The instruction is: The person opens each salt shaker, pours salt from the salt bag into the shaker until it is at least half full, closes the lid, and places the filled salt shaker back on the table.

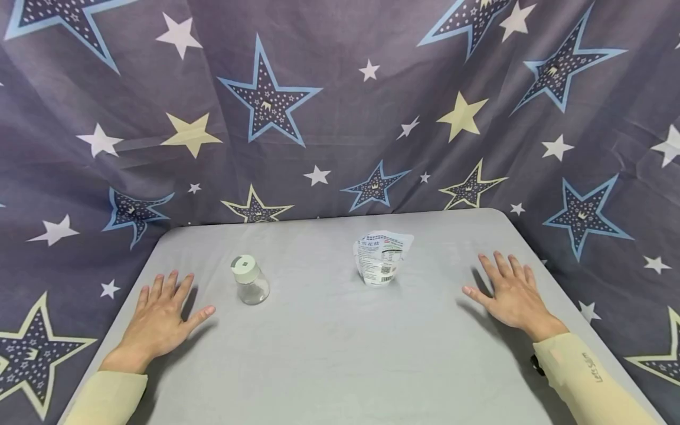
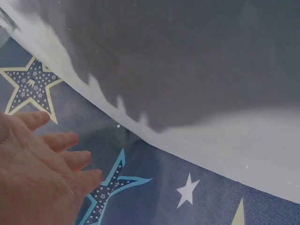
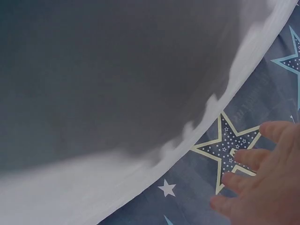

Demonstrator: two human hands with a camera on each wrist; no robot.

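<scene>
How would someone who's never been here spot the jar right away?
Find the grey table in front of the star-patterned cloth. On its left half, as the head camera sees it, sits the jar. Unlike the printed white pouch to its right, it is clear, with a pale lid.

backdrop (image 1: 340, 124): dark purple-grey star-printed cloth | table (image 1: 329, 360): pale grey, rounded far corners

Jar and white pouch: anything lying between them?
Only bare grey tabletop lies between the jar and the white pouch, as the head view shows.
</scene>
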